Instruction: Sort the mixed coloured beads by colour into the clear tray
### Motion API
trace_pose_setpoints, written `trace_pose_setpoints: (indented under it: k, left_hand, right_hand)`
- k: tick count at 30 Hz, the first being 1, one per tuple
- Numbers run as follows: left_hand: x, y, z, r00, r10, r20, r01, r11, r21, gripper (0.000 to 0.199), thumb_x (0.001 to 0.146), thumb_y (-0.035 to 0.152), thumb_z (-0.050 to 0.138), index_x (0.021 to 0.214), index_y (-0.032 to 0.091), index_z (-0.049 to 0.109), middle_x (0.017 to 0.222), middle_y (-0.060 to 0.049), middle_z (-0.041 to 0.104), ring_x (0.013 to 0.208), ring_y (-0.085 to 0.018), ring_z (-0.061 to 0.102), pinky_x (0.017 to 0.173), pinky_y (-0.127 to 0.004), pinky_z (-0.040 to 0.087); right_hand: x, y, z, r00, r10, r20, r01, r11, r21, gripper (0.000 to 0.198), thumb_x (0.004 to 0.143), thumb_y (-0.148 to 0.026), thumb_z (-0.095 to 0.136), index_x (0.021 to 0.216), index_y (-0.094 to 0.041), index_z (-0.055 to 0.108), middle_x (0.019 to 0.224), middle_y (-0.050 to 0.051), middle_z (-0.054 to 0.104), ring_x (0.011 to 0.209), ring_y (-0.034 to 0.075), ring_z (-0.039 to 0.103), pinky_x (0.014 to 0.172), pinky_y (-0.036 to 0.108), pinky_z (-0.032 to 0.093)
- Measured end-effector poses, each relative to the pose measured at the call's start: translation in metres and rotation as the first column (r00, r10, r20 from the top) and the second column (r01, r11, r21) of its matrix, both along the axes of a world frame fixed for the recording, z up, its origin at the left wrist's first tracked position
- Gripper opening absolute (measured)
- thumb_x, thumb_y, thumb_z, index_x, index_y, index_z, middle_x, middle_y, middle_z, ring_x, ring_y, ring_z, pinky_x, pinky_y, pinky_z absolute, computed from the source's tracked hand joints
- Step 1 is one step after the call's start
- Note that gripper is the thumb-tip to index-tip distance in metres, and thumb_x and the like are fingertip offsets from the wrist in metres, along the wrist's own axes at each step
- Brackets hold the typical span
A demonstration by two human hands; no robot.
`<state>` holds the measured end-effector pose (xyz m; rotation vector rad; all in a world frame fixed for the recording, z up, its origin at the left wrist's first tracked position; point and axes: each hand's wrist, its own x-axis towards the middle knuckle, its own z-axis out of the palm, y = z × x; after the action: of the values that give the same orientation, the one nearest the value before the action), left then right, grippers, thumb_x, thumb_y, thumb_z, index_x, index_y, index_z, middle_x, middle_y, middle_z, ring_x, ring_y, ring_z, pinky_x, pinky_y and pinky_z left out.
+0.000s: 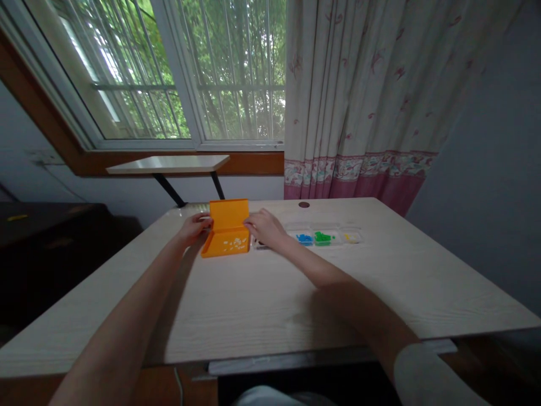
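Note:
An orange hinged case (pixel 229 215) stands open on the table, its lid raised at the back. Several small white pieces (pixel 236 243) lie in its lower half. At the lid's left edge, my left hand (pixel 195 226) grips the case with bent fingers. My right hand (pixel 265 226) pinches the lid's right edge near the hinge. Partly behind my right hand and wrist is a clear compartment box (pixel 355 235). Its compartments hold blue pieces (pixel 304 239), green pieces (pixel 323 238) and a few yellow pieces (pixel 349 238); the part under my wrist is hidden.
The pale wood table (pixel 253 304) has a round dark cable hole (pixel 304 204) near its back edge. A small raised shelf (pixel 169 164) on dark legs stands at the back left. Behind the table are a barred window (pixel 236 84) and a patterned curtain (pixel 359 96).

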<state>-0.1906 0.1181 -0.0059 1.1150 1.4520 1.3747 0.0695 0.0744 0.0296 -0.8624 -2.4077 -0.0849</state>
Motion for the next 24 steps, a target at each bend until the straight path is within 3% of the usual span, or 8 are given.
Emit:
trace_pose_setpoints:
  k: [4,9,13,19,24]
  left_hand:
    - [-0.004,-0.008,-0.002,0.999,-0.022,-0.028,0.024,0.998,0.066,0.034,0.055,0.02,0.066,0.088,0.018,0.057,0.069,0.0,0.061,0.057,-0.011,0.056,0.049,-0.019,0.043]
    - [-0.003,-0.011,-0.004,0.998,-0.006,-0.063,0.015,0.99,0.139,0.035,0.052,0.024,0.069,0.084,0.018,0.056,0.069,0.0,0.061,0.059,-0.011,0.057,0.048,-0.018,0.04]
    - [-0.002,-0.009,-0.005,0.996,0.031,-0.088,-0.018,0.99,0.142,0.035,0.052,0.027,0.068,0.084,0.018,0.056,0.071,-0.001,0.062,0.062,-0.013,0.058,0.053,-0.021,0.043]
    - [-0.005,-0.009,-0.006,0.987,0.064,-0.145,-0.042,0.988,0.145,0.035,0.054,0.029,0.069,0.085,0.016,0.058,0.076,-0.004,0.063,0.071,-0.016,0.06,0.057,-0.022,0.044]
    - [-0.014,-0.015,0.0,0.989,-0.017,-0.146,0.032,0.994,0.1,0.033,0.064,0.04,0.064,0.087,0.017,0.061,0.086,-0.008,0.065,0.081,-0.019,0.06,0.062,-0.024,0.046]
  right_hand:
    - [0.004,0.019,0.033,0.986,-0.162,-0.034,0.162,0.987,0.002,0.031,0.09,-0.031,0.035,0.104,-0.018,0.06,0.095,0.006,0.064,0.094,0.018,0.048,0.082,0.03,0.033]
    - [-0.011,0.034,0.042,0.951,-0.305,0.048,0.307,0.951,-0.046,0.033,0.089,-0.037,0.037,0.107,-0.021,0.06,0.09,0.009,0.064,0.098,0.022,0.047,0.077,0.032,0.038]
    - [-0.023,0.04,0.041,0.942,-0.318,0.112,0.325,0.944,-0.06,0.031,0.087,-0.035,0.042,0.102,-0.018,0.062,0.09,0.011,0.064,0.099,0.022,0.047,0.078,0.033,0.039]
    - [-0.027,0.048,0.041,0.943,-0.325,0.064,0.331,0.937,-0.112,0.024,0.085,-0.033,0.045,0.098,-0.022,0.062,0.091,0.007,0.063,0.096,0.021,0.048,0.078,0.031,0.038]
    - [-0.025,0.047,0.037,0.959,-0.281,0.034,0.283,0.951,-0.126,0.022,0.083,-0.032,0.047,0.097,-0.022,0.061,0.09,0.005,0.063,0.094,0.02,0.048,0.078,0.03,0.038]
